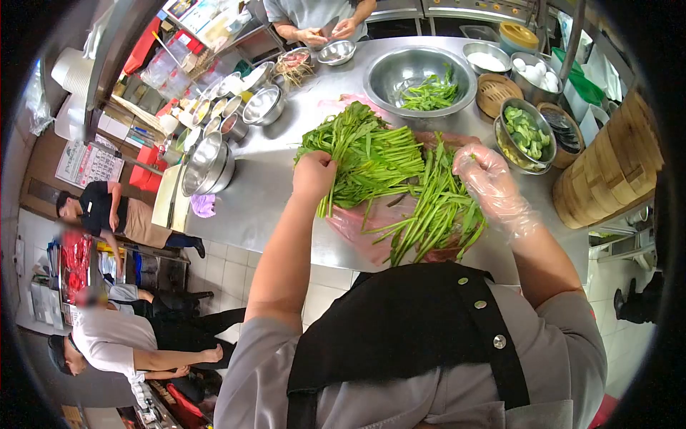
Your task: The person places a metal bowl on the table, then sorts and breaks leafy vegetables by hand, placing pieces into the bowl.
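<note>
A large pile of long-stemmed leafy greens (386,154) lies on pink plastic sheeting (357,227) in front of me. My left hand (314,174) is bare and closed at the pile's left edge, around a green stalk whose lower end shows below the fingers. On the other side, my right hand (489,179) wears a clear plastic glove; its fingers are pinched together with a small bit of green at their tips. Loose stalks (443,207) lie between the hands, reaching toward the table's near edge. Beyond the pile, a wide steel bowl (389,71) holds some picked greens (431,91).
Cut green vegetables fill a steel bowl (529,132) at right, near stacked bamboo steamers (607,164) and a bowl of eggs (536,75). Steel bowls (207,166) stand at left beside a purple cloth (203,206). Across the table (268,168), a person's hands (329,34) work; other people stand at left.
</note>
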The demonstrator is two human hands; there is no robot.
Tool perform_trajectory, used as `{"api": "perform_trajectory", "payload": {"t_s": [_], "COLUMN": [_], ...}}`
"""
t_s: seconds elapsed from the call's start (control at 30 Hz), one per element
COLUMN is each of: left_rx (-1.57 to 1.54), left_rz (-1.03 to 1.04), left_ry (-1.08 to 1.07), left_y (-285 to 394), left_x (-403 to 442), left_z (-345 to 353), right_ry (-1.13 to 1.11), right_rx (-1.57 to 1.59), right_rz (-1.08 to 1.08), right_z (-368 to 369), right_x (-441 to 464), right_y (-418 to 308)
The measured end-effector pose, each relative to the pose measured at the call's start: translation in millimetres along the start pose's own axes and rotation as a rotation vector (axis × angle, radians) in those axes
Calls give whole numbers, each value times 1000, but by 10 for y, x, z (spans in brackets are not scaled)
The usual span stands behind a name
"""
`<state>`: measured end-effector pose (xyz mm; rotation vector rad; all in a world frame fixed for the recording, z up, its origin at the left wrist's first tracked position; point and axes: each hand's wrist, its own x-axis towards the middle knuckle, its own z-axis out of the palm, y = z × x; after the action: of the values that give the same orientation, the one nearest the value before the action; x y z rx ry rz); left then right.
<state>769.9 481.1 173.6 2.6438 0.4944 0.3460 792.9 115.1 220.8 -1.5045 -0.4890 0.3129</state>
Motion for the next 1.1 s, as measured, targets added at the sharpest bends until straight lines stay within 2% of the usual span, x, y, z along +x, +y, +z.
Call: {"api": "perform_trajectory", "payload": {"t_s": [0.2, 0.53, 0.73, 0.8, 0.97, 1.03, 1.1], "left_rx": [-102, -451, -623, -596, -573, -583, -572], "left_rz": [-38, -32, -32, -52, -33, -38, 6], "left_ry": [-15, 198, 217, 193, 53, -1, -15], "left_y": [98, 309, 464, 545, 777, 854, 880], "left_x": [37, 85, -24, -87, -372, -469, -536], "left_z": [-308, -687, -774, -841, -943, -963, -971], "right_ry": [4, -42, -54, -58, 8, 63, 80], "right_rx": [-37, -88, -88, -95, -261, -298, -211], "right_rz": [9, -19, -21, -18, -235, -285, -296], "right_z": [-33, -35, -33, -30, -96, -53, -58], "right_x": [-34, 15, 29, 26, 82, 77, 106], "right_y": [-9, 37, 31, 15, -5, -247, -376]}}
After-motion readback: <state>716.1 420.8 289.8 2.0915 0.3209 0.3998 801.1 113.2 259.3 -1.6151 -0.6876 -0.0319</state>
